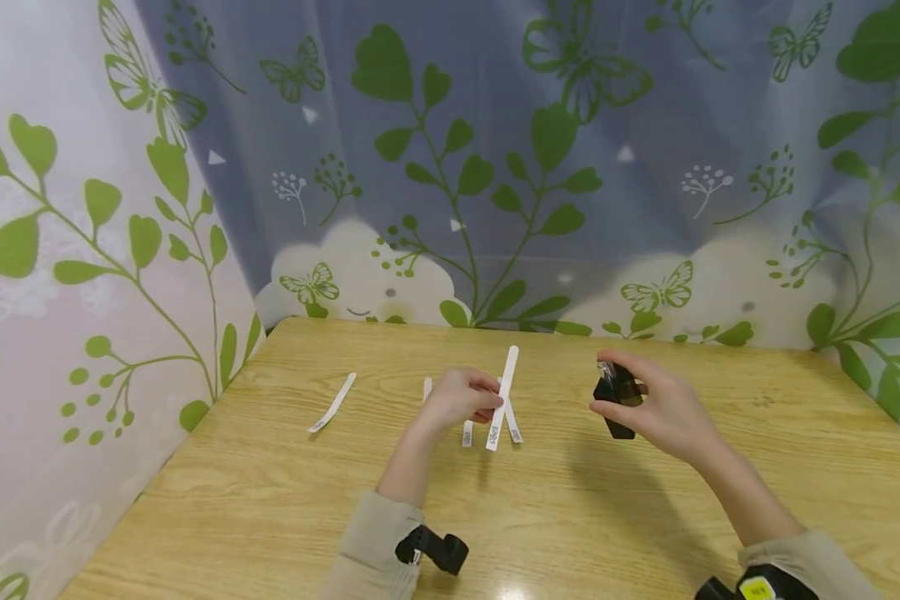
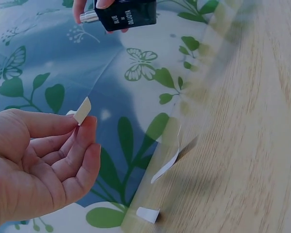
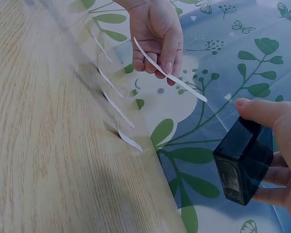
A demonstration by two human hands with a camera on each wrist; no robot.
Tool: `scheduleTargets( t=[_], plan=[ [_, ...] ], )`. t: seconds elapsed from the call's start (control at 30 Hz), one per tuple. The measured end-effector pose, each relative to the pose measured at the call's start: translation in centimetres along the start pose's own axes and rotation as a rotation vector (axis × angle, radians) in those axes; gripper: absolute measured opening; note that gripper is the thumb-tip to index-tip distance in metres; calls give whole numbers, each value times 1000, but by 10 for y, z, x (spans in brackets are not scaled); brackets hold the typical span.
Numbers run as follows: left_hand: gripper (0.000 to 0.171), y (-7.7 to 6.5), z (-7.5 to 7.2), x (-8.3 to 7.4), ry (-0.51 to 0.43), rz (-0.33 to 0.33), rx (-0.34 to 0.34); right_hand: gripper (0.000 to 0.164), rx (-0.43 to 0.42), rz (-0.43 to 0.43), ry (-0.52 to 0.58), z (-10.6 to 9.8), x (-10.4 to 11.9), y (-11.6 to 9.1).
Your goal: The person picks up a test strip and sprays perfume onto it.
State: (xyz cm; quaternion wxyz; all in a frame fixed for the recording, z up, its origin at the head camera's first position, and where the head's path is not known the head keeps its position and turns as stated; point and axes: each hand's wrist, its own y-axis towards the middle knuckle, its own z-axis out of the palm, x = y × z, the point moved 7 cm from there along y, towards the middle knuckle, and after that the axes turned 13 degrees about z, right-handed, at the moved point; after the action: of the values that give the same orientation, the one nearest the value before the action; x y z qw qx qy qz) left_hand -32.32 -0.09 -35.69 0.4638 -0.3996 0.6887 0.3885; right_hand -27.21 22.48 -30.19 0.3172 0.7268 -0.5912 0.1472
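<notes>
Between the thumb and fingers of my left hand [image 1: 456, 400] is a white paper strip [image 1: 503, 398], pinched near its middle and raised above the table, with small printing at its lower end. My right hand [image 1: 663, 410] grips a small dark perfume bottle [image 1: 613, 402] off to the right, apart from the strip. The bottle [image 2: 131, 14] carries pale lettering and has a silvery spray nozzle [image 2: 88, 17], with a fingertip at it. In the right wrist view the bottle [image 3: 245, 158] is tilted, its base toward the camera.
Several similar paper strips lie on the wooden table [image 1: 270, 500]: one apart at the left [image 1: 333, 403], others below and beside my left hand, partly hidden. A patterned curtain [image 1: 480, 167] hangs along the table's far edge, and another leafy cloth [image 1: 82, 333] borders the left.
</notes>
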Motion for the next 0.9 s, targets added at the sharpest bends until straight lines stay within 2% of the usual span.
scheduleTargets(
  t=[0.4,0.67,0.9],
  plan=[
    [21,2,4,1,15,-6,17,60,-78,-67,-50,-6,3,4],
    [18,0,5,1,22,-19,13,61,-80,-91,-65,-4,5,6],
    [18,0,6,-1,10,-17,5,59,-81,-71,-62,-2,5,6]
  ],
)
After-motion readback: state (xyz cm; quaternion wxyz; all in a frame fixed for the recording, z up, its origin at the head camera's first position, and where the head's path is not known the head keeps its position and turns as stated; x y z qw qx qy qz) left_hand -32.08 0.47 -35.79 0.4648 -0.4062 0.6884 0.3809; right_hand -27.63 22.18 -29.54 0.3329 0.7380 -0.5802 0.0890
